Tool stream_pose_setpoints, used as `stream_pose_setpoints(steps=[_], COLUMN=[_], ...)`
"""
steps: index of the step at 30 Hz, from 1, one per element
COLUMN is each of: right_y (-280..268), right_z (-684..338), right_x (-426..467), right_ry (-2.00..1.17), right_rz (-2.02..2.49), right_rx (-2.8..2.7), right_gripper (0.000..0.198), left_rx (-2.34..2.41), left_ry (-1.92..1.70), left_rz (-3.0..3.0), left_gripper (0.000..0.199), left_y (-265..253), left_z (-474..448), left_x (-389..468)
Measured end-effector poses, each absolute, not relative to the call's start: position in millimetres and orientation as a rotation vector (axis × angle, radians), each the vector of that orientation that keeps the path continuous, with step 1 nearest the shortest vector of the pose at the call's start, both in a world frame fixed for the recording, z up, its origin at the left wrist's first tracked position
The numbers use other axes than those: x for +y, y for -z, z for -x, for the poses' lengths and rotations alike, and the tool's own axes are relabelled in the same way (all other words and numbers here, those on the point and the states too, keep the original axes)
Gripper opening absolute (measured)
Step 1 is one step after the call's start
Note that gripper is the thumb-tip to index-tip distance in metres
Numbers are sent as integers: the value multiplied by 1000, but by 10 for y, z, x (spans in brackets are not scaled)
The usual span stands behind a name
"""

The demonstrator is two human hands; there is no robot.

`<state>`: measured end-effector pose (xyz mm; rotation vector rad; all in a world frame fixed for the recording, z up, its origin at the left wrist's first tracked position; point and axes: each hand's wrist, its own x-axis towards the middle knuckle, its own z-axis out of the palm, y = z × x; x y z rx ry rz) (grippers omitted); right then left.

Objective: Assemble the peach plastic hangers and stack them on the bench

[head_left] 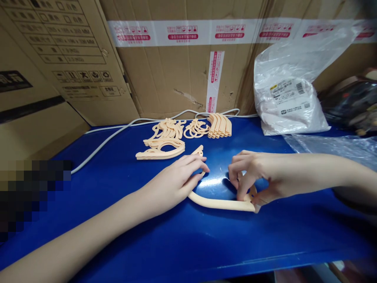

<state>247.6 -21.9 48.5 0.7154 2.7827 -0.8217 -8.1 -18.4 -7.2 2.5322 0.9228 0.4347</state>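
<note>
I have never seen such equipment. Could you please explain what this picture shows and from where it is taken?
There is no machine: a person works with two bare hands, seen from a head-worn camera looking forward and down. The right hand grips one end of a curved beige plastic piece; the left hand covers its other end. Farther back on the blue table lie a bundle of curved tubes, some ring-like pieces and a pile of flat parts. A white plastic bag stands at the right.

light: moderate | glare: white patch on blue tabletop [217,182] | shadow: lower right | blur: right edge | pixelation: lower left
</note>
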Motion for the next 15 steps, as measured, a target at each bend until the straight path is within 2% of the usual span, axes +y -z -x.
stream_pose_setpoints(steps=[7, 15], right_y=[-413, -392], right_z=[-2533, -2509], right_x=[-181, -210], right_ry=[475, 541], right_rz=[-825, -983], right_rx=[3019, 2991], right_gripper=[16, 15], left_rx=[896, 856], left_ry=[-478, -630], left_rz=[-2566, -2580], left_gripper=[25, 14], left_y=[94, 96], left_z=[97, 88], left_x=[-119, -87])
